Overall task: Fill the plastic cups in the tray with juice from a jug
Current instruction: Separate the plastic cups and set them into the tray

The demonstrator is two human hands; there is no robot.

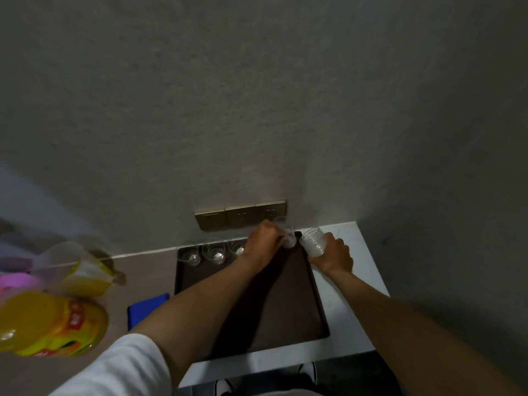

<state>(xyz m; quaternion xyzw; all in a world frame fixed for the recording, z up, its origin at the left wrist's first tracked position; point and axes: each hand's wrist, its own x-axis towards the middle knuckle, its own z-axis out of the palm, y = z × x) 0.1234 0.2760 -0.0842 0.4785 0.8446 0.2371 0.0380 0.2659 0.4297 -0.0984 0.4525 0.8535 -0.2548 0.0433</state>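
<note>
Counter tray (285, 310): cups (313, 242) in both hands (264, 238).

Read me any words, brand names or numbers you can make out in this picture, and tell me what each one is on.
None can be read.
Juice bottle: red label with pale characters, too blurred to read.
Jug: white patch on its side, no legible text.
Wall sockets: only slots and faint marks, no readable lettering.
Blue item beside the tray: no print visible.

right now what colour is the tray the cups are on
Dark brown, almost black; the tray shows only in the head view.
</note>
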